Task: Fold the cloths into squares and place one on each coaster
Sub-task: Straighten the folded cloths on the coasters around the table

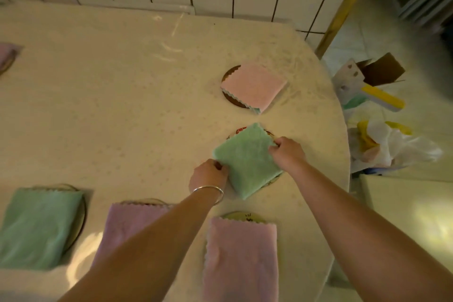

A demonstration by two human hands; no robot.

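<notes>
**Green cloth held over a coaster by both our hands**

Green cloth (247, 160), folded into a square and turned like a diamond, lies between our two hands on a round patterned coaster (270, 182), whose rim peeks out at the cloth's far and near right edges. Our left hand (207, 175) pinches the cloth's left corner with curled fingers; a thin silver bangle (210, 191) circles that wrist. Our right hand (288, 151) grips the cloth's right corner, fingers curled over the edge.

Just beyond our right hand, a pink folded cloth (255, 86) rests on a dark round coaster (229, 75). Nearer than our hands, between our forearms, another pink cloth (241, 258) covers most of a pale coaster (241, 216). Under our left forearm lies a lilac cloth (125, 225) on a coaster that only just shows at its far edge. Further left of our left hand, a second green cloth (39, 227) sits on a coaster with a dark rim (82, 225). Far off to the left, a pink cloth (6, 52) is cut off by the frame.

All of this rests on a cream tablecloth (122, 105). Beyond the table's edge, right of our right hand, there are plastic bags (397, 147) and a yellow-and-white object (383, 98) we cannot identify.
</notes>
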